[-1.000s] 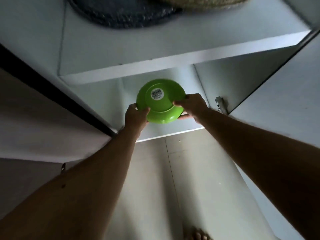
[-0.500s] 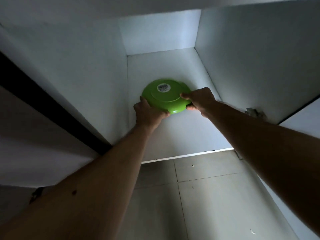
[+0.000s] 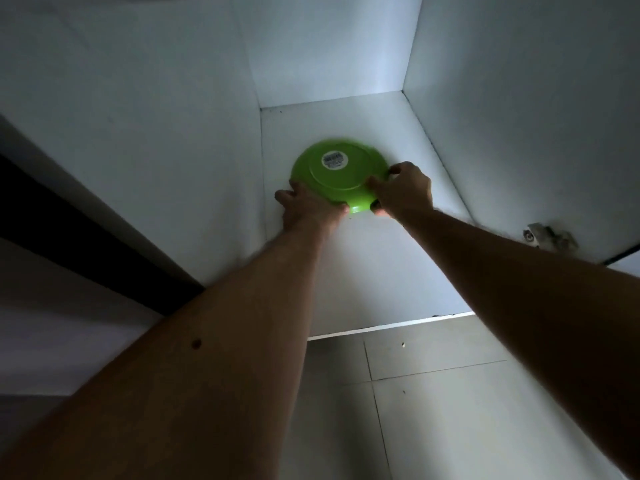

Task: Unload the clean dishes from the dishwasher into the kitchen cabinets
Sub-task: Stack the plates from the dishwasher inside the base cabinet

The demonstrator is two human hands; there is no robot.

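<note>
The green plate has gone deeper into the cabinet since half a second ago, and lower toward the shelf floor. I have it upside down, sticker up, just above centre of the frame. My left hand grips the near-left rim, my right hand curls over the near-right rim. The plate lies beyond both hands, toward the back wall, its far edge tilted up. I can't tell if it touches the shelf yet. Next, I reckon, it goes flat down, then I let go.
</note>
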